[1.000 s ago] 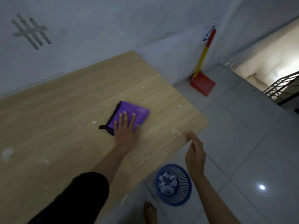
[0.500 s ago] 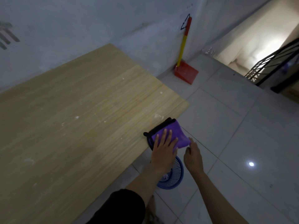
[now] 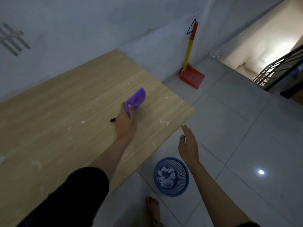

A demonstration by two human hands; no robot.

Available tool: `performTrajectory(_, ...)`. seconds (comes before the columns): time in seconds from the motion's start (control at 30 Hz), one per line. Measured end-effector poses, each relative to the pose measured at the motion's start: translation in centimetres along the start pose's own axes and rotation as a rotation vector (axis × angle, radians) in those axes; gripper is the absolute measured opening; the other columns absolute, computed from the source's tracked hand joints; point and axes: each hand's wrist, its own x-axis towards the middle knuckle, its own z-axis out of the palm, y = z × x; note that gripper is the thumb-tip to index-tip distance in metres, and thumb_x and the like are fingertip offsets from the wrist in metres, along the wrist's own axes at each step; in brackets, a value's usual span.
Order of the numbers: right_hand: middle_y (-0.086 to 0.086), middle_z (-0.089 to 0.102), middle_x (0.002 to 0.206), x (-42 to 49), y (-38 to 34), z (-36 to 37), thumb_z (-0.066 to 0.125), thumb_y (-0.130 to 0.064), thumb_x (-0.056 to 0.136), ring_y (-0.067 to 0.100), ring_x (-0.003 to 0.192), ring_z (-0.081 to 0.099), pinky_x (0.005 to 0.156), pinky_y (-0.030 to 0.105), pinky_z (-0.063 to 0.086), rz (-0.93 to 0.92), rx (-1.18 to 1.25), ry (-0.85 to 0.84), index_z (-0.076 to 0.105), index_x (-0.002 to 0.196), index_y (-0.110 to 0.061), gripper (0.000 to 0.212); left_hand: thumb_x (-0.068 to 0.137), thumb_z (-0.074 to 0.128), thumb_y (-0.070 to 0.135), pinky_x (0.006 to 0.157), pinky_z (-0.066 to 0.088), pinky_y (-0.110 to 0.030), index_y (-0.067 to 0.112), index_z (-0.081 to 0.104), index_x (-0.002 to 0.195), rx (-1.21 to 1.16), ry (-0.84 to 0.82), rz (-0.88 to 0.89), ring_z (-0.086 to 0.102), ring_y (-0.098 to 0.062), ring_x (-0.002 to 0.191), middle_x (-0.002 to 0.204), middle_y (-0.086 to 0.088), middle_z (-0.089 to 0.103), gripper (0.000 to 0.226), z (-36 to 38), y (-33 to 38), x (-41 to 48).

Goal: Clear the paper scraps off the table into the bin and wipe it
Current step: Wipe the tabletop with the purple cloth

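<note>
paper scraps [image 3: 166, 176] already lie heaped in the one blue bin [image 3: 184, 185], which stands on the floor tiles just beside the one bare foot [image 3: 153, 208] i can see, below the table's near edge. above it the right hand [image 3: 188, 145] hangs released, fingers straight, just off the table [image 3: 65, 104] edge and touching nothing. further in, the left hand [image 3: 125, 123] is clenched round the single purple cloth [image 3: 136, 99], which is bunched, blurred and seemingly off the wood.

on the top i count about seven white flecks [image 3: 164, 122]. the clearest lie near the edge by the right hand, and some others are too faint to be sure of. to do this sweep well, i judge i should flatten the cloth on the board beyond the flecks and drag it toward the edge in one stroke. the right hand should be cupped under the lip, so the bits drop into it or the bin and not onto the tiles. beyond, one red dustpan [image 3: 192, 77] leans on the wall.
</note>
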Motion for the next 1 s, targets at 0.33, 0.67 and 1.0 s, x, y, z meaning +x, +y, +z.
performTrajectory(0.33, 0.01, 0.019, 0.154, 6.7, 1.6, -1.0, 0.036, -0.012, 0.099, 0.021, 0.143, 0.017, 0.117, 0.035, 0.016, -0.07, -0.114, 0.073, 0.029, 0.142, -0.007, 0.044, 0.1, 0.027, 0.035, 0.116, 0.001, -0.045, 0.024, 0.022, 0.145, 0.563, -0.348, -0.147, 0.0, -0.026, 0.145, 0.157, -0.011, 0.006, 0.047, 5.0, -6.5, 7.8)
performTrajectory(0.67, 0.007, 0.042, 0.143, 11.2, 2.1, -4.2, 0.034, 0.004, 0.096, 0.017, 0.134, 0.037, 0.107, 0.008, 0.021, 0.012, 0.098, -0.008, 0.047, 0.132, -0.008, 0.041, 0.099, 0.029, 0.038, 0.116, 0.0, -0.04, 0.032, 0.021, 0.144, 0.638, -0.685, 0.233, -0.002, -0.018, 0.145, 0.158, -0.003, 0.003, 0.047, 12.8, -2.6, 6.9)
performTrajectory(1.0, 0.002, 0.055, 0.132, 9.5, 1.9, -4.5, 0.034, -0.006, 0.096, 0.013, 0.121, 0.051, 0.108, 0.032, 0.038, 0.391, 0.502, 0.189, 0.054, 0.129, -0.014, 0.039, 0.094, 0.023, 0.044, 0.117, 0.0, -0.034, 0.033, 0.042, 0.134, 0.537, -0.781, 0.661, 0.014, -0.013, 0.144, 0.153, 0.003, 0.025, 0.045, 13.1, -1.8, -6.2)
